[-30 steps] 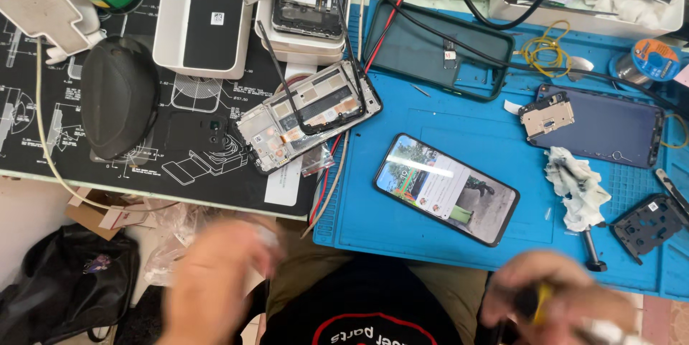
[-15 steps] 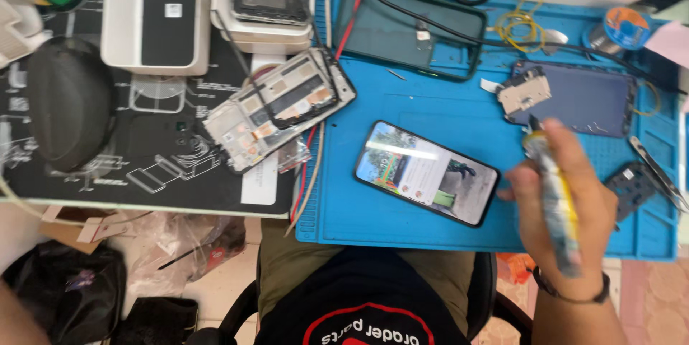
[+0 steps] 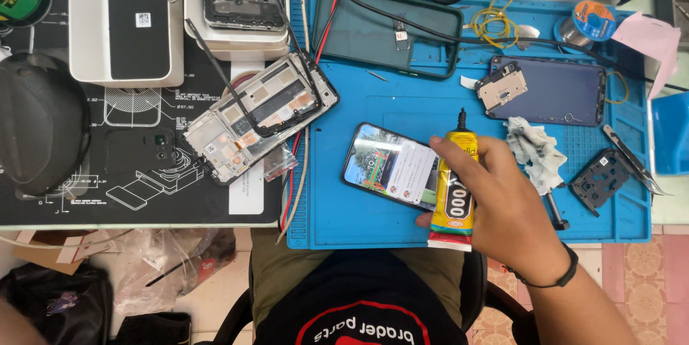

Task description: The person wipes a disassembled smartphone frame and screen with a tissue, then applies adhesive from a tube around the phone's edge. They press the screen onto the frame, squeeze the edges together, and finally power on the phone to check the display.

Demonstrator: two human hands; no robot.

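Head view, looking straight down past my dark shirt at the bench: my right hand is wrapped around a yellow squeeze tube of adhesive with a thin black nozzle, fingers curled over its body and thumb underneath, so the grasp is firm and the nozzle points away from me toward the far edge of the blue silicone work mat. I judge I hold it near the middle so I can press and steer the tip at once. The tube hangs over the right end of a smartphone with its screen lit, which lies face up and slanted on the mat. My left hand is barely in view, only a blurred sliver at the bottom left corner, and I cannot tell whether it is clenched or loose. Left of the mat, on a black printed mat, a stripped phone frame with exposed boards lies at an angle, half across the seam between the two mats. Farther back on the blue mat sit a dark transparent phone case and a dark phone back panel. A crumpled grey cloth lies just beside my knuckles, handy for wiping.
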